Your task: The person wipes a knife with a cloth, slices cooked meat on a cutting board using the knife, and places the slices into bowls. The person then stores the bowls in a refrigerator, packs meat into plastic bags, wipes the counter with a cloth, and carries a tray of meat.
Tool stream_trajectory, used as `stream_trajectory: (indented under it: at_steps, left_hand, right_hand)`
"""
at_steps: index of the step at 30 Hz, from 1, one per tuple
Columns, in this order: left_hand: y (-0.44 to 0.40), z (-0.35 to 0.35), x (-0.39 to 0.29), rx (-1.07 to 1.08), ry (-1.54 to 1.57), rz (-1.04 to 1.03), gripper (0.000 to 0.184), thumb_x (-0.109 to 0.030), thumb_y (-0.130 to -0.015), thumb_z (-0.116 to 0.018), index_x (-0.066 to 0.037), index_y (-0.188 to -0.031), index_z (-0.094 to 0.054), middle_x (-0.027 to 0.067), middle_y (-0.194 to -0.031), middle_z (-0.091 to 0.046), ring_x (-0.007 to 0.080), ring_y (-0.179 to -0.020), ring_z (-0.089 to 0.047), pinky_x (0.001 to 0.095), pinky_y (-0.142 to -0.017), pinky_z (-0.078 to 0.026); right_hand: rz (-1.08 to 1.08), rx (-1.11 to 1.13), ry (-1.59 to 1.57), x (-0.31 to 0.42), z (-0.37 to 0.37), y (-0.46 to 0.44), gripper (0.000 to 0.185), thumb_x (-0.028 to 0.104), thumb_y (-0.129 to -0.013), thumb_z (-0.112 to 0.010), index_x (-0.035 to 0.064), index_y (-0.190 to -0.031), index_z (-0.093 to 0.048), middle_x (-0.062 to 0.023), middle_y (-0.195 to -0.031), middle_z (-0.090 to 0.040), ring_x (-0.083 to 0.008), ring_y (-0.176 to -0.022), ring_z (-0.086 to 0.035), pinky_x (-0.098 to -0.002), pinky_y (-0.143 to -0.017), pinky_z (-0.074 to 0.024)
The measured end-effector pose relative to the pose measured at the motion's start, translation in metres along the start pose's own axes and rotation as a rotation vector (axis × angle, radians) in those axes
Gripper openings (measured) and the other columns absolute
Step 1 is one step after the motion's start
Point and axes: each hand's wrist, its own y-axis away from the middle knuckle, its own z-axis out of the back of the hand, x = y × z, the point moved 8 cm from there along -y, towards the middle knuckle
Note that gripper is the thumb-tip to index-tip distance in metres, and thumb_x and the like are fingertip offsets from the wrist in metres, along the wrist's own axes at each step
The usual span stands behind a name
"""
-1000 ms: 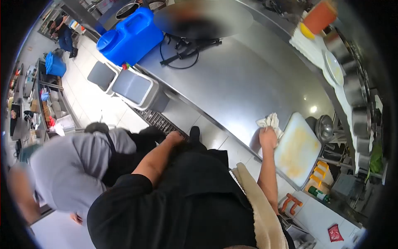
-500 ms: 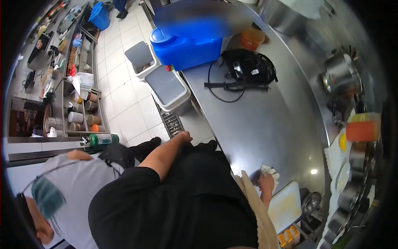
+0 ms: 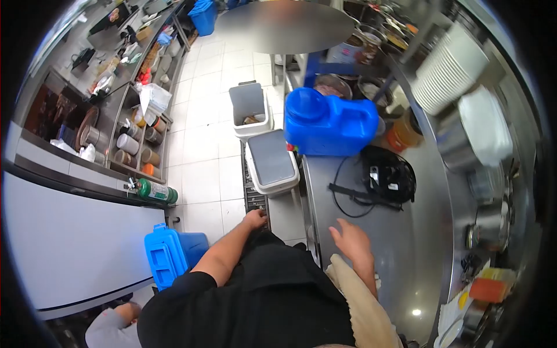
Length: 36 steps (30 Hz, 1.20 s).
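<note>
My right hand (image 3: 352,239) is raised over the steel counter (image 3: 400,243) near its front edge. Its thumb stands apart, and I see nothing in it. Beside that forearm shows a sliver of white cloth (image 3: 378,282), mostly hidden. A beige cloth (image 3: 362,301) hangs along my right side. My left hand (image 3: 255,219) is low in front of my body, over the floor drain grate (image 3: 255,200); its fingers are loosely curled with nothing visible in them. Ahead on the counter lies a black bag (image 3: 390,177) with a strap and cable, behind it a blue jerrycan (image 3: 331,123).
Two white bins with grey lids (image 3: 272,159) stand along the counter's left side. A blue lidded bin (image 3: 174,252), a green gas cylinder (image 3: 155,191) and a person (image 3: 113,326) are to my left. Pots and stacked white containers (image 3: 451,66) line the right.
My right hand has come off the white cloth on the counter and moved forward. My view has shifted, and the person at left is now mostly out of it.
</note>
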Motion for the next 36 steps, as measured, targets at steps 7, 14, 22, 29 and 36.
stream_trajectory:
  at_steps: [7,14,22,29,36]
  left_hand:
    - [0.033,0.127,0.168,-0.379,0.155,0.476,0.049,-0.032,-0.086,-0.065,-0.009,-0.128,-0.069,0.0219,-0.135,-0.061,0.041,-0.126,-0.06,0.0478,-0.108,-0.049]
    - [-0.005,0.228,0.353,-0.133,0.161,0.471,0.05,-0.038,-0.083,-0.067,-0.003,-0.118,-0.074,0.0248,-0.122,-0.07,0.0374,-0.119,-0.066,0.0452,-0.107,-0.051]
    - [-0.046,0.408,0.433,-0.405,0.865,0.501,0.032,-0.032,-0.094,-0.066,-0.005,-0.11,-0.069,0.0057,-0.074,-0.061,0.0182,-0.063,-0.059,0.0346,-0.05,-0.049]
    - [-0.113,0.45,0.439,-0.221,0.705,0.503,0.031,-0.033,-0.096,-0.064,-0.007,-0.113,-0.067,0.0084,-0.082,-0.064,0.0212,-0.07,-0.062,0.038,-0.057,-0.054]
    - [-0.19,0.562,0.455,-0.244,0.349,0.395,0.032,-0.033,-0.097,-0.063,-0.008,-0.116,-0.066,0.0083,-0.088,-0.066,0.0245,-0.08,-0.065,0.0462,-0.066,-0.055]
  right_hand:
    - [0.273,0.16,0.017,0.178,-0.05,-0.116,0.044,0.037,-0.097,-0.065,0.003,-0.124,-0.064,-0.0222,-0.11,-0.071,-0.041,-0.106,-0.067,-0.0521,-0.09,-0.0524]
    - [0.492,0.341,0.026,0.383,-0.113,-0.238,0.041,0.038,-0.097,-0.066,0.0037,-0.119,-0.065,-0.0225,-0.103,-0.071,-0.0428,-0.099,-0.068,-0.0523,-0.086,-0.0539]
    - [0.604,0.242,0.144,0.526,-0.102,-0.376,0.038,0.039,-0.096,-0.065,0.0032,-0.11,-0.066,-0.0206,-0.1,-0.071,-0.0403,-0.094,-0.07,-0.0512,-0.082,-0.0554]
    - [0.485,0.421,0.256,0.569,-0.13,-0.493,0.042,0.041,-0.097,-0.064,0.0029,-0.114,-0.068,-0.021,-0.1,-0.073,-0.0398,-0.101,-0.07,-0.0519,-0.086,-0.0554]
    - [0.634,0.491,0.226,0.672,-0.155,-0.66,0.043,0.043,-0.096,-0.064,0.0047,-0.116,-0.068,-0.0213,-0.104,-0.073,-0.0402,-0.102,-0.07,-0.0528,-0.087,-0.0554]
